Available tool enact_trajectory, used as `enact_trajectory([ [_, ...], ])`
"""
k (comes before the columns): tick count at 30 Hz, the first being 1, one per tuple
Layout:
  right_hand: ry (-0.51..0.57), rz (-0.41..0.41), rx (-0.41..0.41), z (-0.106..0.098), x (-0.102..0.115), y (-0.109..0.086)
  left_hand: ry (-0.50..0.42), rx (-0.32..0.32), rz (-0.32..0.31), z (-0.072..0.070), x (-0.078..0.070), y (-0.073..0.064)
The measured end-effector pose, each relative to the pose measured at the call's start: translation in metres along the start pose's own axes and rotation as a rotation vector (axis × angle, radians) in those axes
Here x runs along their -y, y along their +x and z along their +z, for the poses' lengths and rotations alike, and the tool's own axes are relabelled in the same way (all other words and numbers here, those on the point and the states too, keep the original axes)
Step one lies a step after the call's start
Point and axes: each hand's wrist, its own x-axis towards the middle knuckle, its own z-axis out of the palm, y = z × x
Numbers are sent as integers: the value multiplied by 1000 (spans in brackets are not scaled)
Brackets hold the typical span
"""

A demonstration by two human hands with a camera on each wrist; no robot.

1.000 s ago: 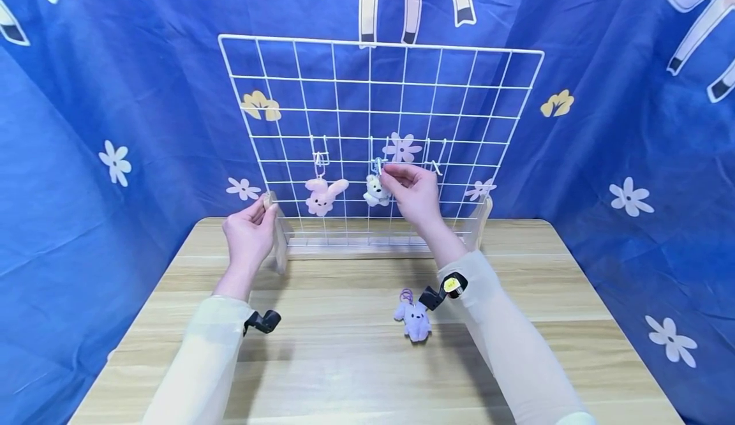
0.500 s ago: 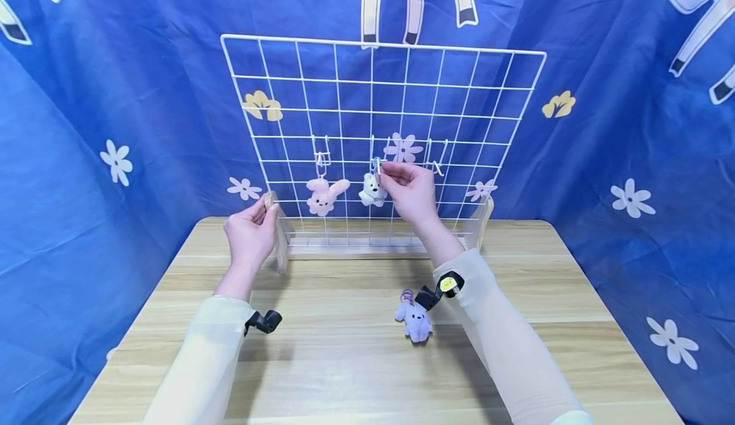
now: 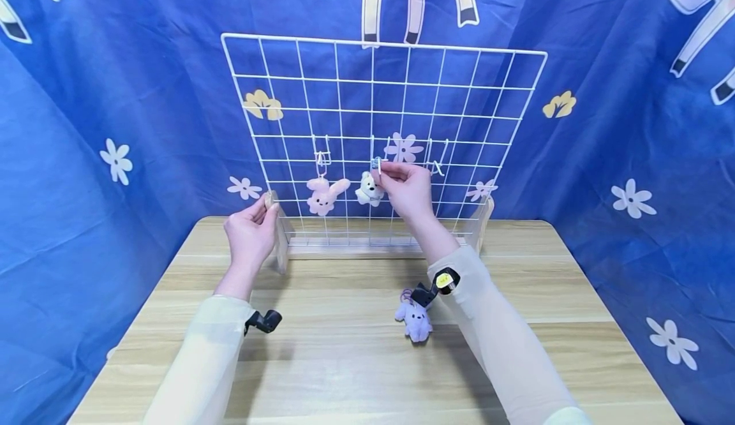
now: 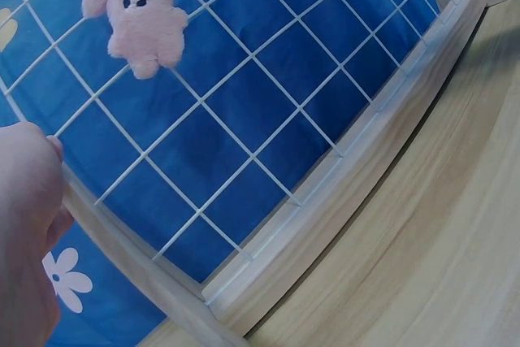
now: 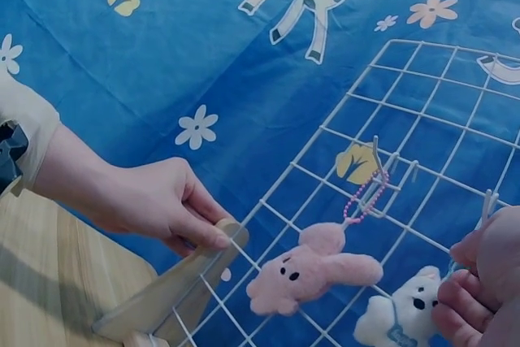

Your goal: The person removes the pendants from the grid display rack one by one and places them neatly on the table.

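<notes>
My right hand (image 3: 409,192) pinches a white plush keychain (image 3: 366,190) near its top, at a white hook (image 3: 377,163) on the middle of the wire grid. In the right wrist view, the white plush keychain (image 5: 390,318) shows a blue band at its neck, and the curled fingers hide its loop. With thumb and fingers, my left hand (image 3: 251,227) grips the top of the stand's wooden left upright (image 3: 279,240). A pink bunny plush keychain (image 4: 146,22) hangs by a pink bead chain (image 5: 366,197) from the left hook.
The white wire grid (image 3: 390,83) stands in a wooden base (image 3: 362,250) at the table's back. A third hook (image 3: 438,168) is on the right. On the table (image 3: 333,361) lies a purple plush keychain (image 3: 416,326), partly under the right wrist camera. A blue curtain (image 3: 172,93) surrounds the table.
My right hand has shifted slightly left at the middle hook, and the white plush keychain has swung left with it. The left hand keeps its grip on the upright.
</notes>
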Motion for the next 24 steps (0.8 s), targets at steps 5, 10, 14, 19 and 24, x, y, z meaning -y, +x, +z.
enact_trajectory([
  [5, -100, -36, -68, 5, 1, 0, -5, -5, 6, 0, 1, 0],
  [10, -152, -84, -135, 8, -1, 3, -4, -4, 3, 0, -1, 0],
  [14, -135, -105, -151, 9, -4, 4, -5, 1, -2, 0, -1, 0],
  [19, -96, -133, -128, 8, -5, 4, -1, -2, 17, 0, 0, 1],
  [24, -52, -133, -93, 6, -5, 2, -1, -8, 18, -1, -1, 0],
])
